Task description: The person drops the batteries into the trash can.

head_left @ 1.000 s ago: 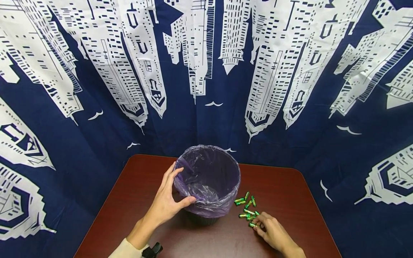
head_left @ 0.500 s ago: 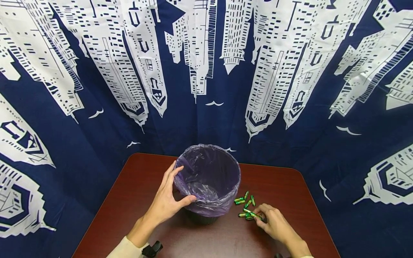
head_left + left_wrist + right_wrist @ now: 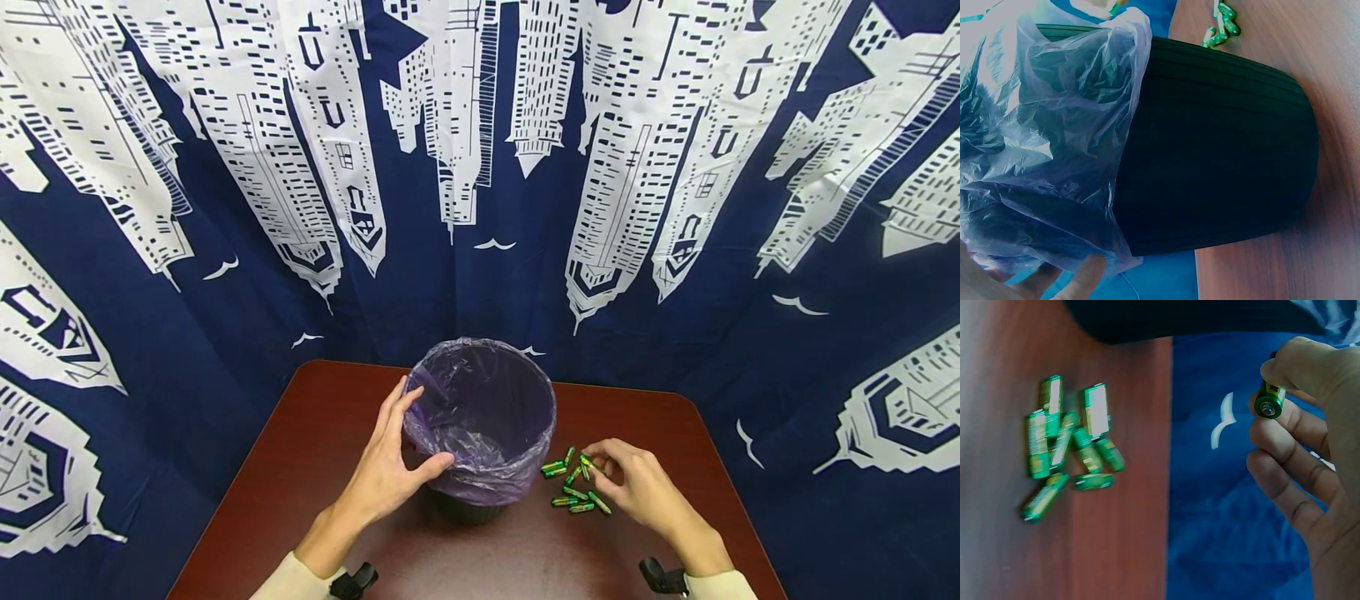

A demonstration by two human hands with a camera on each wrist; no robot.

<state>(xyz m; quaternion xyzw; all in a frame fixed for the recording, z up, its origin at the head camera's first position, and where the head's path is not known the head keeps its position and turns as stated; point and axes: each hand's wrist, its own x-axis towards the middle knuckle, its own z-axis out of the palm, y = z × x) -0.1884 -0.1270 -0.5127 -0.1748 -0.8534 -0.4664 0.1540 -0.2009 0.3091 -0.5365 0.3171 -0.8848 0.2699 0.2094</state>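
A black bin [image 3: 480, 417] [image 3: 1222, 156] lined with a purple plastic bag [image 3: 1054, 144] stands on the red-brown table [image 3: 322, 433]. My left hand [image 3: 390, 467] grips the bin's near left rim, thumb on the bag. Several green batteries [image 3: 573, 487] [image 3: 1066, 444] lie loose on the table just right of the bin. My right hand [image 3: 626, 479] is lifted above them and pinches one green battery [image 3: 1269, 400] [image 3: 586, 460] between thumb and fingertips.
A blue curtain [image 3: 480, 167] printed with white skyscrapers hangs close behind and around the table. The table's edges lie close on all sides. Wrist camera mounts [image 3: 663, 577] show at the bottom.
My right hand has lifted off the table with one battery and moved up and toward the bin. The left hand has stayed on the rim.
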